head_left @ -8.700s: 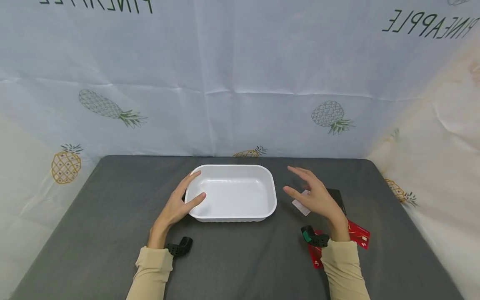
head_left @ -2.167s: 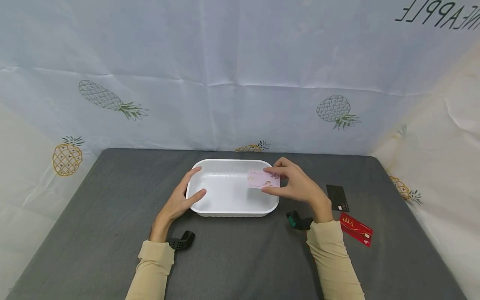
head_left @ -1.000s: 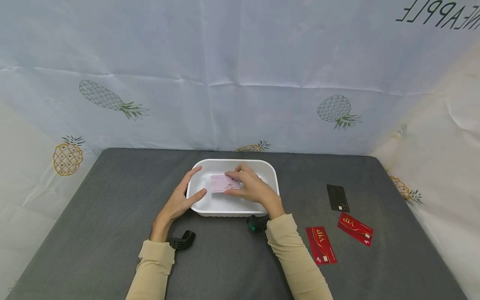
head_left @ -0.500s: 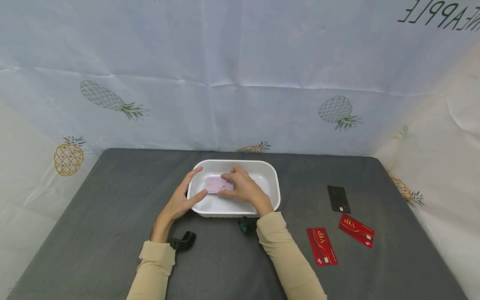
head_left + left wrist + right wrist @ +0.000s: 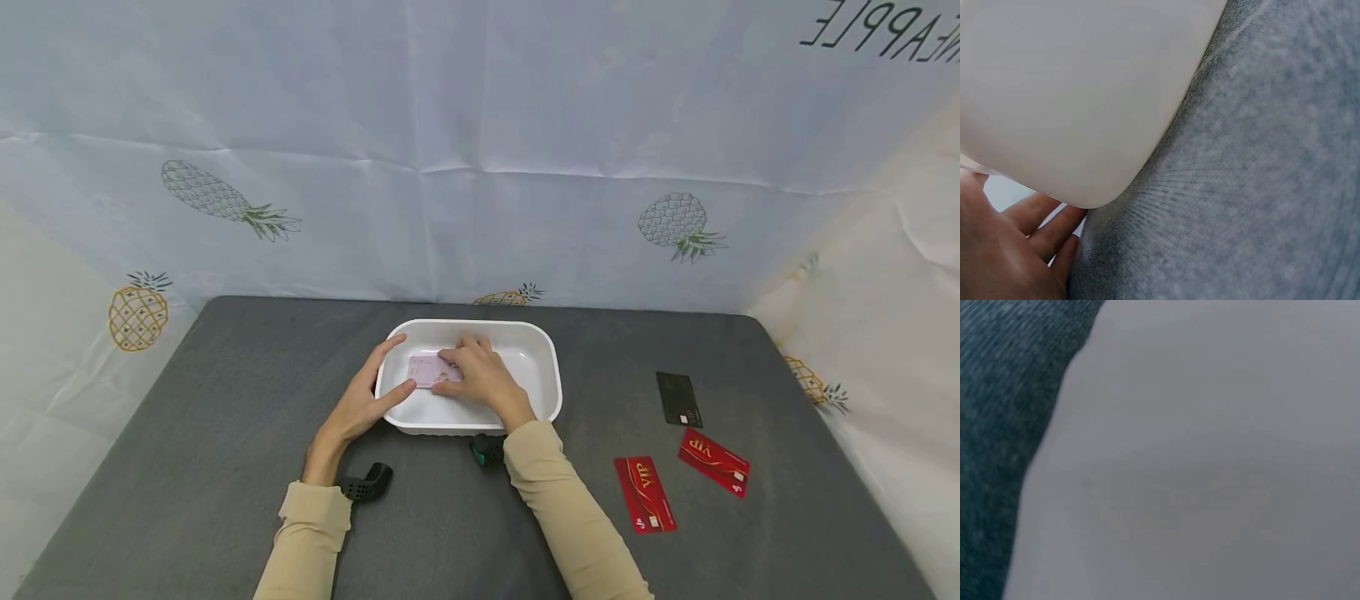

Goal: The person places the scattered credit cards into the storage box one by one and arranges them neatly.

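Note:
A white rectangular tray (image 5: 517,420) stands near the middle of the dark table. My left hand (image 5: 360,402) holds its left end, with the thumb over the rim. In the left wrist view the fingers (image 5: 1054,231) lie along the tray's outside wall. My right hand (image 5: 483,375) reaches down inside the tray and pinches a pink card (image 5: 426,370) by its right end between thumb and fingers. The card lies low over the tray's floor, left of centre, its right end hidden by the fingers. Only the tray's pale wall (image 5: 1197,456) fills the right wrist view, blurred.
To the right on the dark table cover (image 5: 187,500) lie a black card (image 5: 678,398), a red VIP card (image 5: 714,462) touching or close below it, and another red VIP card (image 5: 645,493) nearer the right sleeve. Behind the table hangs a pineapple-print cloth (image 5: 450,125).
The right hand has picked up the pink card from the table's right, brought it left over the rim and lowered it into the tray. The left hand has stayed at the tray's left end.

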`<state>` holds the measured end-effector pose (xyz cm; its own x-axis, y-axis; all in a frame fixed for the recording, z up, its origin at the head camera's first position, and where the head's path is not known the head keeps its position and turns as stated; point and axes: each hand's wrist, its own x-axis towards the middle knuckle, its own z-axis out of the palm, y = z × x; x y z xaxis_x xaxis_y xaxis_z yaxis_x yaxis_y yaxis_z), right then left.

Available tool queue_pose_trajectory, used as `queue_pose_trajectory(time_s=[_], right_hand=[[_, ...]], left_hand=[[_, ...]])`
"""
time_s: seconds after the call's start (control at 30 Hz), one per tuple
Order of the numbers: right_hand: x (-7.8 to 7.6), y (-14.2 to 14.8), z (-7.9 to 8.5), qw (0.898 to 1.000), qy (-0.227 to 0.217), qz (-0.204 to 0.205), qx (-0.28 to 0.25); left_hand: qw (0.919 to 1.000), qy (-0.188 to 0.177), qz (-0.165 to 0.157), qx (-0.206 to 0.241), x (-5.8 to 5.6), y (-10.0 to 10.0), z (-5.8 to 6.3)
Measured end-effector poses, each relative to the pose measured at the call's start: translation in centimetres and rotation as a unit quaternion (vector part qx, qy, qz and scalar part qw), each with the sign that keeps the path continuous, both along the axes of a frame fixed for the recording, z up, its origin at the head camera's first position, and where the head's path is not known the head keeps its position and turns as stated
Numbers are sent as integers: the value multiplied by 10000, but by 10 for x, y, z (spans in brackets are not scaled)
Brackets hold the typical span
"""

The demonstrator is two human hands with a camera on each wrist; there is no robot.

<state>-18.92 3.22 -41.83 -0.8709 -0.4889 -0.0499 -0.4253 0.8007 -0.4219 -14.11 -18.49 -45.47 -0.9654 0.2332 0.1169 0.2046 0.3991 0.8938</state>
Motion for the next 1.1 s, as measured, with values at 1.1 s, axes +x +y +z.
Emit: queue_pose_trajectory(time_s=[1.1], right_hand=[[1, 9, 4, 9989, -208, 9, -428]], left_hand=[[10000, 33, 29, 12, -1, 1, 1]])
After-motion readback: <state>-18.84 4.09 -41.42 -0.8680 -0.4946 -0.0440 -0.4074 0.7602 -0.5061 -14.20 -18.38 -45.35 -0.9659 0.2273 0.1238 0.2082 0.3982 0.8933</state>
